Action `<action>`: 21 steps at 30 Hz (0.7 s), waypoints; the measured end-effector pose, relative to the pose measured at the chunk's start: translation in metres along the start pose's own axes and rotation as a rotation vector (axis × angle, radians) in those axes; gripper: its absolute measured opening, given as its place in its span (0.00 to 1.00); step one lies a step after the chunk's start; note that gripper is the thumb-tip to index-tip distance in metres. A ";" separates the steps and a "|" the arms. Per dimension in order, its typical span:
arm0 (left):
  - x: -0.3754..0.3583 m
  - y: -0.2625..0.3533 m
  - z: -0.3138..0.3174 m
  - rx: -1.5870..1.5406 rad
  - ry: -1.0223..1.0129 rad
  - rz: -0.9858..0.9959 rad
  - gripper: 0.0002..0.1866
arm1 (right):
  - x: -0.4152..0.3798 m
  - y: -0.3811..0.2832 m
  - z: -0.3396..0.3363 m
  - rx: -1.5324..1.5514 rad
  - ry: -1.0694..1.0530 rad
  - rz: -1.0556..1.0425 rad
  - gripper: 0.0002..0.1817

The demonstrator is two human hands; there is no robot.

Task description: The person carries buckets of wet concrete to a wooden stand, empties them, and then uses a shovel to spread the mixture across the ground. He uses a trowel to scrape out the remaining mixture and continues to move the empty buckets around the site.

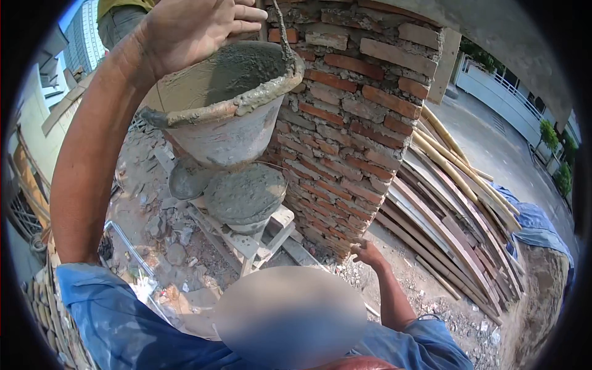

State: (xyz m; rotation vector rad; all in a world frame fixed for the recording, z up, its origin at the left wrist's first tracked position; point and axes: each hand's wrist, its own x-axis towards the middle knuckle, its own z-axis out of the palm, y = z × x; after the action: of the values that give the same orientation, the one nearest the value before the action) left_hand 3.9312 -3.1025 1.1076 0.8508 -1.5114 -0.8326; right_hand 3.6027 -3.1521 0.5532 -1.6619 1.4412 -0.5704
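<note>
My left hand (197, 28) is raised at the top, over the near rim of a mortar-crusted bucket (228, 139). Its fingers are stretched out and hold nothing that I can see. Wet grey mortar coats the inside of the bucket, and a crusted handle (282, 31) rises from its right side. Below the bucket, a round container heaped with mortar (243, 191) sits on a wooden stand (253, 246), beside a small grey bowl (185, 179). Low on the right, my right hand (368, 254) is at the lower edge of a brick wall (345, 117), fingers loosely apart and apparently empty.
Bamboo poles (456, 154) and long boards (444, 228) lie in a pile right of the wall. A blue tarp (536, 225) is beyond them. Rubble (166, 228) covers the ground at left. Part of another person (120, 24) shows behind the bucket.
</note>
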 end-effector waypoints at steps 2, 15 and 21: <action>0.002 0.001 0.004 -0.307 -0.295 -0.075 0.25 | -0.030 -0.012 0.007 0.335 -0.121 0.265 0.29; -0.111 0.021 0.062 -0.368 -0.316 -0.141 0.19 | -0.259 0.249 0.070 -0.254 -1.176 0.566 0.43; -0.248 -0.048 0.080 -0.328 0.310 -0.405 0.17 | -0.285 0.234 0.039 -0.494 -1.391 0.286 0.29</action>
State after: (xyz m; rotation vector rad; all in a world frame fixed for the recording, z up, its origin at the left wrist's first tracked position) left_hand 3.8756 -2.9053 0.9393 0.9991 -0.9114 -1.1475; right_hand 3.4326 -2.8644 0.3923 -1.5331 0.6891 1.0325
